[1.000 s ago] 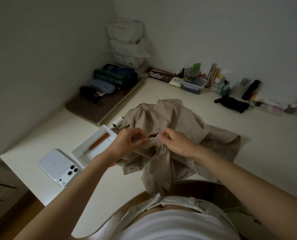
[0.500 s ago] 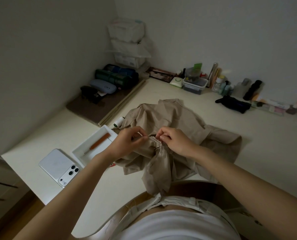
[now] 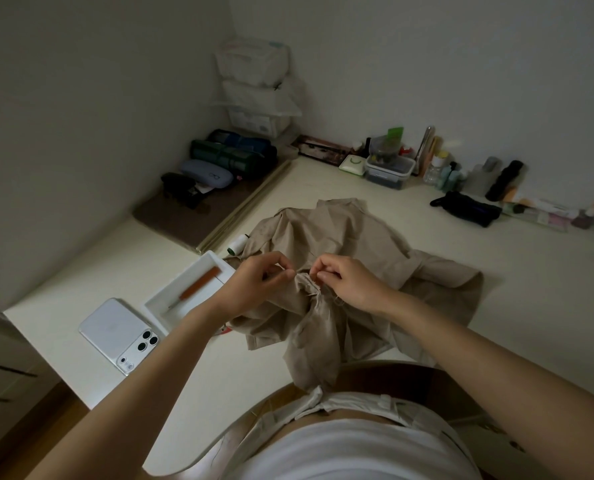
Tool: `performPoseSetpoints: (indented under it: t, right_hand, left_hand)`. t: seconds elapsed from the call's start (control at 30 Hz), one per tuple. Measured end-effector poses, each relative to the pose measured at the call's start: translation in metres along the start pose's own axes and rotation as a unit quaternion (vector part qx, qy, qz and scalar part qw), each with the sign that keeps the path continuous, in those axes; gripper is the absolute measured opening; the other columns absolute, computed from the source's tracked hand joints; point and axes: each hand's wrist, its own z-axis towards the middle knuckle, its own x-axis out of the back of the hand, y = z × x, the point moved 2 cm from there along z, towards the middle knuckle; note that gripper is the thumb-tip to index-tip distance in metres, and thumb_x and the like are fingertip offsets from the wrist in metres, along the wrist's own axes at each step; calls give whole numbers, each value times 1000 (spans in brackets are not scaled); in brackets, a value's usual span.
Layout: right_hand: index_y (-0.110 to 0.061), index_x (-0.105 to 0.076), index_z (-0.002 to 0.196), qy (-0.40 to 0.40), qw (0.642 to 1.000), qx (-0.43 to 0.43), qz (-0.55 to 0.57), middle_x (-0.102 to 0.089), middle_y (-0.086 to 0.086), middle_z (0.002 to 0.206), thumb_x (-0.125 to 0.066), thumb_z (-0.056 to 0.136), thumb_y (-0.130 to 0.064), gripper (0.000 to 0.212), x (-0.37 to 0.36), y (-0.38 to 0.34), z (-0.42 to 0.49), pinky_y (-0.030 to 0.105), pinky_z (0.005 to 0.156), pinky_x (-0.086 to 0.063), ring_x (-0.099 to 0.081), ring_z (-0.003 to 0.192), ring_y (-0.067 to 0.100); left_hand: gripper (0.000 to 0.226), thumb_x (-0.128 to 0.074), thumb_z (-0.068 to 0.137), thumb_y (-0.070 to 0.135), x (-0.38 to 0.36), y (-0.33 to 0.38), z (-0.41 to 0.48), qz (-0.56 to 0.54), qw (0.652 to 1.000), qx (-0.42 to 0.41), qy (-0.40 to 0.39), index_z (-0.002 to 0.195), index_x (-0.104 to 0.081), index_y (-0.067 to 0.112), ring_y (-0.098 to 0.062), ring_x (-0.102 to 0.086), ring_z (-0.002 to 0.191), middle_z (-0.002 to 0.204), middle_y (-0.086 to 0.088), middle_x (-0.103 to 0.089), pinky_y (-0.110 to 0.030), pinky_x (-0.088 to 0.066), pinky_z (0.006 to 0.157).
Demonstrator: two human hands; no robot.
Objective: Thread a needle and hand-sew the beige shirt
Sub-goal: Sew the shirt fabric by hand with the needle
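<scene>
Pinching left hand [image 3: 254, 285]: we nip the bunched edge of the beige shirt [image 3: 323, 230].
Right hand [image 3: 347, 282]: fingertips pinch that edge, just beside.
Surface: pale desk [image 3: 513, 258] beneath; wall [image 3: 427, 64] beyond.

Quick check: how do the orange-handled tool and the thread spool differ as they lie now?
The orange-handled tool lies inside the white tray; the thread spool lies on the table beside the shirt. The tool is long and slim, the spool short and stubby. The tool's handle is orange, the spool white with a dark end. Both lie untouched, left of the shirt.
</scene>
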Motion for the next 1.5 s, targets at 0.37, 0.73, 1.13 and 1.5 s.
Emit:
performPoseSetpoints:
  t: [0.37,0.73,1.13,1.5]
  right_hand:
    - [-16,-58,90,-27,999,16,41,-60,-9,76,-46,98,-7,17,-4,-2,1,10,70,-44,-56,69,-8]
    - [-9,-57,98,-6,992,1,127,-59,-5,70,-48,97,-7,10,-5,-5,6,9,57,-42,-55,56,-6]
    - [-7,-58,100,61,979,-40,188,-65,1,75,-50,96,-4,10,-6,-3,21,16,64,-51,-63,67,6]
    - [-15,-53,110,101,988,3,113,-63,-3,87,-44,100,-17,13,-7,-17,24,23,71,-54,-65,81,11]
  left_hand:
    - [10,-53,95,16,-4,3,1,-39,999,3,-33,92,-61,11,-4,-45,58,71,-7,-55,-15,-37,54]
    - [17,-54,95,18,-3,7,0,-141,990,21,-10,97,-64,4,-12,-60,73,84,-9,-66,-20,-49,66]
    - [17,-50,97,15,-5,15,7,-235,967,66,67,86,-63,14,-3,-56,69,71,7,-62,-14,-47,67]
    - [18,-51,97,14,-7,22,15,-218,965,89,119,91,-64,4,-24,-57,79,86,-17,-62,-34,-48,78]
